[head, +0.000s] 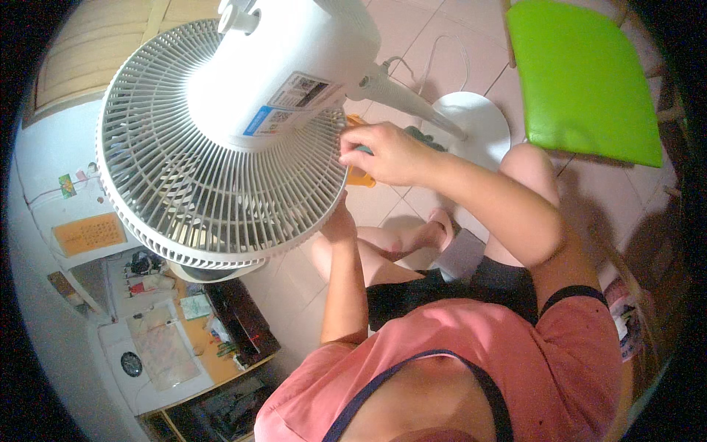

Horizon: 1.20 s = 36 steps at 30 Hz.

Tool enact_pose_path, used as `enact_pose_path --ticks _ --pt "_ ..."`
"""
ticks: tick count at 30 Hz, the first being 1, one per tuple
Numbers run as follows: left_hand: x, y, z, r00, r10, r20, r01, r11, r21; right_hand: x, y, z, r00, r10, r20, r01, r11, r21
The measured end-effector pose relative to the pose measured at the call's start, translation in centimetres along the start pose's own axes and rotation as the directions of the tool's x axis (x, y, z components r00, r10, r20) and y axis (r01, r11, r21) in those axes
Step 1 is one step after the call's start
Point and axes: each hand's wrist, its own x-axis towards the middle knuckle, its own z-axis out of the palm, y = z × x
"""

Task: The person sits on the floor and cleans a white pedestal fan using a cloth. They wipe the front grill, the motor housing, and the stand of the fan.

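Note:
A white pedestal fan is tilted before me, with the rear of its round wire guard (221, 199) and its motor housing (276, 99) towards me. My right hand (381, 152) is at the guard's right edge, its bent fingertips and thumb closed around the rim. A bit of teal shows between thumb and fingers; I cannot tell what it is. Just below, my left hand (338, 221) reaches up to the rim from underneath, its fingers hidden behind the guard. An orange object (362, 178) shows partly behind my right hand.
The fan's pole (420, 108) runs to a round white base (480, 124) on the tiled floor. A power cord (465, 55) lies beyond it. At the right is a chair with a green seat (585, 83). A cluttered desk (207, 342) stands at lower left.

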Motion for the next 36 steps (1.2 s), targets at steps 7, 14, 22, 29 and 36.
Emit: enact_pose_path --ticks 7,14,22,29,36 --pt "-0.4 1.3 -0.1 0.928 -0.346 -0.137 0.070 0.523 -0.849 -0.6 0.2 -0.4 0.991 -0.132 -0.021 0.128 0.984 -0.127" --pt "0.3 2.6 -1.3 0.908 -0.407 -0.097 0.039 0.313 -0.949 0.6 0.7 2.2 0.889 -0.266 -0.373 0.266 0.963 -0.054" --pt "-0.1 0.9 0.8 0.894 -0.371 -0.251 -0.004 0.553 -0.833 -0.5 -1.1 -0.8 0.921 0.020 -0.389 0.046 0.986 0.159" --pt "0.3 1.5 0.3 0.881 -0.420 -0.220 -0.045 0.389 -0.920 -0.7 0.5 1.2 0.970 -0.124 -0.208 0.116 0.992 -0.049" --pt "0.4 2.3 -0.3 0.892 -0.426 -0.153 -0.056 0.231 -0.971 1.0 1.2 1.5 0.900 0.129 -0.417 0.041 0.926 0.376"
